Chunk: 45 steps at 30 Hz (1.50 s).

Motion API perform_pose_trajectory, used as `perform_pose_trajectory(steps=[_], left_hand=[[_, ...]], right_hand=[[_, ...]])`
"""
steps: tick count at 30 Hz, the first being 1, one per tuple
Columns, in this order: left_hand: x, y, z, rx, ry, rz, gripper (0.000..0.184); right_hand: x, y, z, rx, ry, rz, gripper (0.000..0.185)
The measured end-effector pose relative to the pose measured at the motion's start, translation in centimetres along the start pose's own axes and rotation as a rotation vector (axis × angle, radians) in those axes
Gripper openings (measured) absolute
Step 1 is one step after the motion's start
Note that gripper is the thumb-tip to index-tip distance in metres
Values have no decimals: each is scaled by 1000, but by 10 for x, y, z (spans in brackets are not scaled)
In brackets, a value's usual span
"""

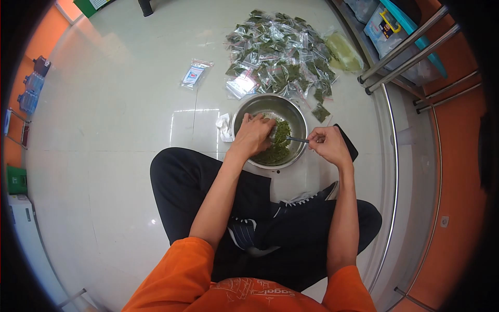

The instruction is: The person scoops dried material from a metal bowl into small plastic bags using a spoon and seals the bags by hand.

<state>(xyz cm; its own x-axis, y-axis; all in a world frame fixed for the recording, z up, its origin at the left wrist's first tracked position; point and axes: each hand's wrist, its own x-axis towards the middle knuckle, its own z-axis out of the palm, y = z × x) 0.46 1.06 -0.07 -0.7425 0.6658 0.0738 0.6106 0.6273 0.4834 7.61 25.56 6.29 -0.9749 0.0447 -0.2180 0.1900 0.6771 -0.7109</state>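
Observation:
A round steel bowl point(302, 115) stands on the floor before my crossed legs, with chopped green leaves point(275, 152) in it. My left hand point(253, 134) reaches over its left side, fingers curled down inside. Something pale and see-through shows by those fingertips, too small to name. In my right hand point(328, 144), at the bowl's right, the thin metal handle of a spoon point(298, 139) is pinched. Its tip goes into the leaves and is hidden there. Beyond the bowl lies a broad heap of small clear zip bags point(280, 52) filled with green leaves.
A black phone point(346, 143) lies under my right wrist. Crumpled white tissue point(224, 126) is left of the bowl. A pack of flat bags point(194, 74) lies farther off, and a large greenish plastic bag point(343, 52) sits by the heap. Metal rack bars point(410, 47) stand at right.

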Motion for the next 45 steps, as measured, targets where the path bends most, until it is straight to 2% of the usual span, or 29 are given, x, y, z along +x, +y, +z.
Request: perform_pose_trajectory(steps=[14,16,28,33,40,45], left_hand=[[2,3,3,-14,17,25,59],[2,3,6,-14,59,41,51],[4,0,9,35,78,29,52],[3,-1,9,26,106,33,50],[4,-1,10,-16,123,35,44],[5,1,7,-87,106,43,46]], right_hand=[[-2,-20,1,-213,43,-37,22],[-4,-23,1,-218,55,-43,22],[-7,-34,3,-336,60,-11,21],[-9,-33,8,-370,98,-112,20],[-9,-39,16,-368,70,-98,20],[-13,-45,27,-384,111,-192,15]])
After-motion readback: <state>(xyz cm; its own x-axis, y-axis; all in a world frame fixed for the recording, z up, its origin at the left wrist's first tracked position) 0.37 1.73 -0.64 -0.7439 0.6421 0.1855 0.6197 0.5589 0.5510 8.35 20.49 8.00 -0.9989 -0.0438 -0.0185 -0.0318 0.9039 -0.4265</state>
